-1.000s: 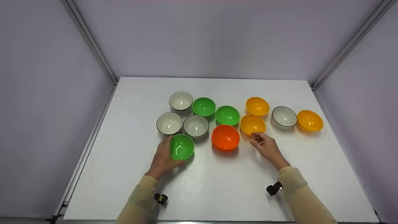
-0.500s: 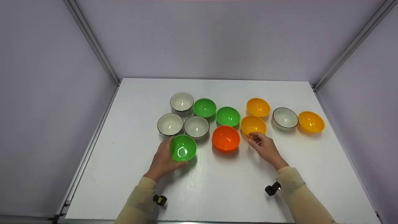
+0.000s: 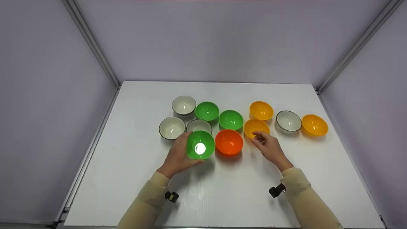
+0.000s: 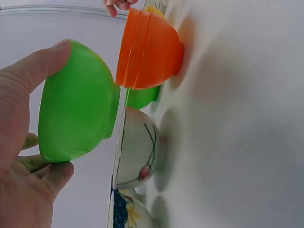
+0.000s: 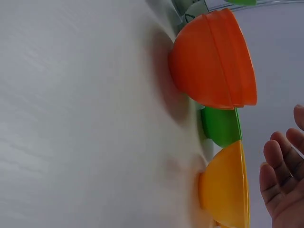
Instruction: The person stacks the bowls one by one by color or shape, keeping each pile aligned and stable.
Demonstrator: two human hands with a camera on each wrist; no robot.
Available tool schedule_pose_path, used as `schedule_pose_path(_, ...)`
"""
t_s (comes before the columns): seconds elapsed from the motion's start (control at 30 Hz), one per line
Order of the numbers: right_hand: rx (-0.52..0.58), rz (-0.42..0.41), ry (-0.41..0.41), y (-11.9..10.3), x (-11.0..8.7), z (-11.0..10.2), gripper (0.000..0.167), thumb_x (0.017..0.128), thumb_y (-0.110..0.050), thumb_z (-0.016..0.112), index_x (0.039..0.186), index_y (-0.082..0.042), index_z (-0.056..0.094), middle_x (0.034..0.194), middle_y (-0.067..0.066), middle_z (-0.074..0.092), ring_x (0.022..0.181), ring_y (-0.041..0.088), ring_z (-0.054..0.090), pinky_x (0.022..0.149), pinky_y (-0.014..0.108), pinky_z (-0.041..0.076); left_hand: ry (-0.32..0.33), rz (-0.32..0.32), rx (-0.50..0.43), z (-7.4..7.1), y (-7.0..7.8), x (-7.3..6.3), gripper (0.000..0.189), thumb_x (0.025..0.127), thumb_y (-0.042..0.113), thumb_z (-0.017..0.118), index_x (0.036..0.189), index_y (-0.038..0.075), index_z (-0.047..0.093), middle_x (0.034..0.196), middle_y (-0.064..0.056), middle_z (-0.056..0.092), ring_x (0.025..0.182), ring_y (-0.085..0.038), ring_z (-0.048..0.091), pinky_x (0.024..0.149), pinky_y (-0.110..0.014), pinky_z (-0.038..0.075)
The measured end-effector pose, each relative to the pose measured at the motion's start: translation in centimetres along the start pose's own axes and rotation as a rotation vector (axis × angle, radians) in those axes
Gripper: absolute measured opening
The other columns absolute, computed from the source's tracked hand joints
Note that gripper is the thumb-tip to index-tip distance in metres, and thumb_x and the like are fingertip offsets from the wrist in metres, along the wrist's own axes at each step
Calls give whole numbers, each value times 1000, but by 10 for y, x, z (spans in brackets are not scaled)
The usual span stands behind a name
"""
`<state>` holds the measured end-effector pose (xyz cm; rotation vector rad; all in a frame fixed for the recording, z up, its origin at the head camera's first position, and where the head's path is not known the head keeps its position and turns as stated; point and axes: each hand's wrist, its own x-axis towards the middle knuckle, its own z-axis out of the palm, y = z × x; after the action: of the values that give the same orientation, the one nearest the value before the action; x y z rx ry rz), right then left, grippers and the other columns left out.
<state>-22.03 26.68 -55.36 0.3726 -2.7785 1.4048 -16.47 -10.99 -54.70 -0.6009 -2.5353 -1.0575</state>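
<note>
My left hand [image 3: 180, 156] grips a green bowl [image 3: 201, 144] by its side, thumb at the near rim and fingers around the far side. The left wrist view shows this green bowl [image 4: 78, 104] raised off the table. Just right of it stands a stack of nested orange bowls [image 3: 229, 142]. Behind it a white bowl [image 3: 199, 124] with a dark rim is partly covered. Loosely bent, the fingers of my right hand [image 3: 271, 150] hold nothing; they hover by the near rim of a yellow bowl [image 3: 255, 126]. In the right wrist view the right hand [image 5: 287, 175] is apart from that bowl.
Two green bowls, one of them a green bowl [image 3: 231, 120] behind the orange stack, stand mid-table. White bowls [image 3: 171, 128] sit at the left. Farther right are another yellow bowl [image 3: 261, 110], a white bowl [image 3: 288, 121] and a yellow bowl [image 3: 314, 125]. Walls [image 3: 203, 41] enclose the white table [image 3: 127, 190].
My left hand has lifted the green bowl and carried it rightward and slightly away from me, toward the orange stack. The right hand has barely moved.
</note>
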Motion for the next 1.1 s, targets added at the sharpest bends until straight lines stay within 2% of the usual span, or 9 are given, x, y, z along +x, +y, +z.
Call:
schedule_pose_path(0.17,13,-38,-2,-10,1,1,37,93,-28,65,120,-2,62,95,1,64,87,18,58,74,23,50,-25,24,-1,6,6,12,111,56,49,89,142,5,34,134,-9,48,122,-22,46,101,-41,43)
schedule_pose_path(0.4,54,-79,-14,-25,5,9,33,93,-24,65,117,-1,63,94,2,65,86,18,59,73,27,52,-35,52,-50,14,18,31,112,54,43,92,143,6,34,134,-11,47,123,-24,46,102,-43,42)
schedule_pose_path(0.53,170,-69,-43,-37,10,16,34,95,-24,62,118,1,62,99,9,66,89,24,60,75,29,54,-59,49,-53,18,25,41,114,55,43,92,145,10,31,137,-11,46,125,-24,45,103,-44,41)
schedule_pose_path(0.67,330,-47,-91,-51,13,23,33,98,-16,56,122,6,58,109,22,64,93,36,63,80,44,55,-87,59,-23,24,32,49,113,57,49,89,145,9,31,138,-10,45,127,-23,44,103,-43,41)
schedule_pose_path(0.77,377,-41,-125,-68,12,24,33,100,-12,52,124,10,55,111,24,63,93,34,65,82,52,53,-105,71,-6,28,37,54,113,57,51,88,145,9,31,137,-8,45,125,-22,45,102,-41,42)
schedule_pose_path(0.83,360,-34,-135,-79,10,25,34,100,-12,52,124,11,54,110,22,64,93,28,65,83,48,54,-111,76,1,32,40,57,113,57,53,88,144,9,32,135,-7,45,123,-20,45,101,-39,43)
schedule_pose_path(0.93,325,3,-108,-87,9,25,35,100,-13,52,125,12,54,108,20,65,92,20,62,80,37,55,-116,76,-3,39,44,62,113,58,55,87,145,8,31,136,-7,45,123,-20,45,102,-37,43)
schedule_pose_path(1.0,345,50,-85,-87,9,25,36,100,-13,52,126,12,53,109,22,64,92,22,62,79,34,56,-116,73,-18,44,46,64,113,60,54,86,145,7,30,137,-8,44,125,-21,44,104,-37,41)
schedule_pose_path(1.1,394,106,-65,-84,10,25,36,100,-12,51,128,11,52,109,25,63,91,26,63,79,38,56,-111,54,-56,49,49,66,113,62,50,87,147,5,27,140,-12,43,128,-21,42,107,-36,37)
